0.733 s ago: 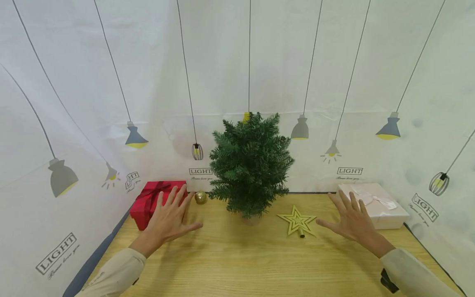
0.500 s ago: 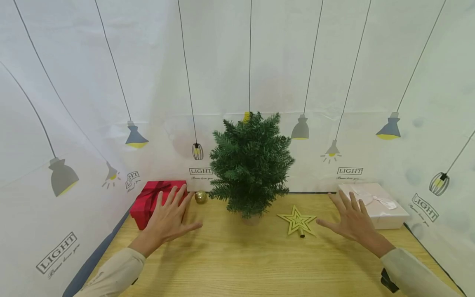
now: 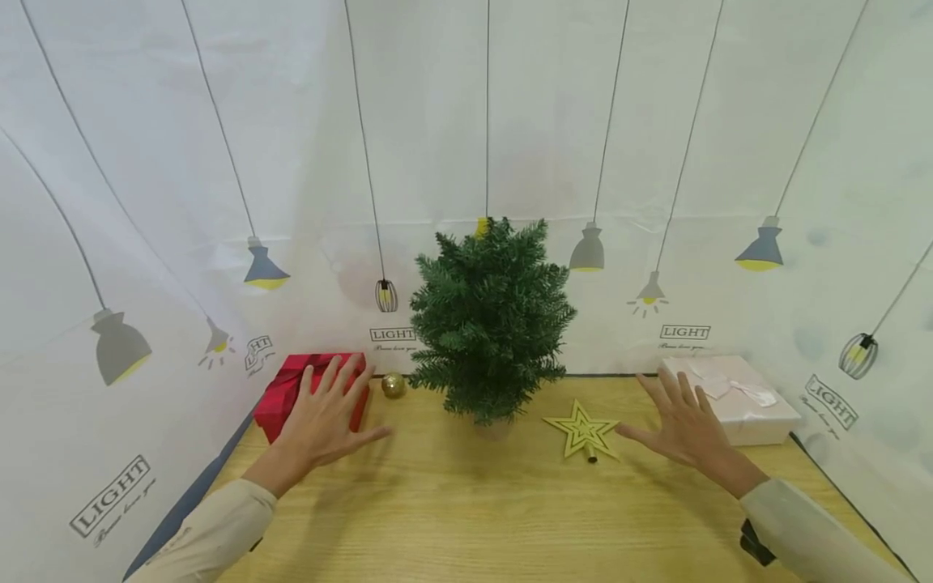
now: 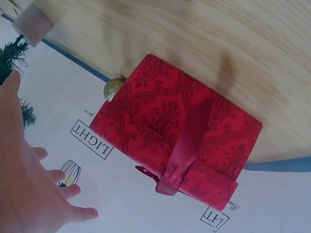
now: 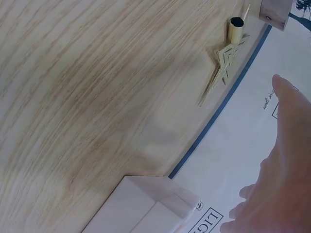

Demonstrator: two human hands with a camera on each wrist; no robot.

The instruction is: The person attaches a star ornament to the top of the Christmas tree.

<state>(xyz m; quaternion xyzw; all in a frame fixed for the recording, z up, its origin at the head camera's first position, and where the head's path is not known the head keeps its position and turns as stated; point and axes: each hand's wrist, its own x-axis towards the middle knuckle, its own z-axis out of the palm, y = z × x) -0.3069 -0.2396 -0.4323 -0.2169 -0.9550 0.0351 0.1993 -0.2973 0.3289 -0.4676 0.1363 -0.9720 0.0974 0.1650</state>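
With fingers spread, my left hand (image 3: 321, 421) hovers in front of a red gift box (image 4: 170, 116) with a dark red ribbon, holding nothing. A small gold glitter ball (image 3: 393, 385) lies just right of that box. My right hand (image 3: 688, 429), fingers also spread and holding nothing, is held above the table between a gold star tree topper (image 3: 581, 429) and a pale pink gift box (image 3: 743, 405) with a bow. In the right wrist view the star (image 5: 226, 60) shows its hollow socket. Between the hands stands a small green artificial Christmas tree (image 3: 492, 320).
The light wooden table (image 3: 466, 518) ends at a dark back edge. Behind it and along both sides hangs a white backdrop (image 3: 423, 105) printed with lamps and lettering. The tree's round base (image 4: 32, 25) shows in the left wrist view.
The head view has shifted slightly, so everything sits a little further left and up. Both hands have moved slightly left with their fingers still spread. The objects have stayed in place.
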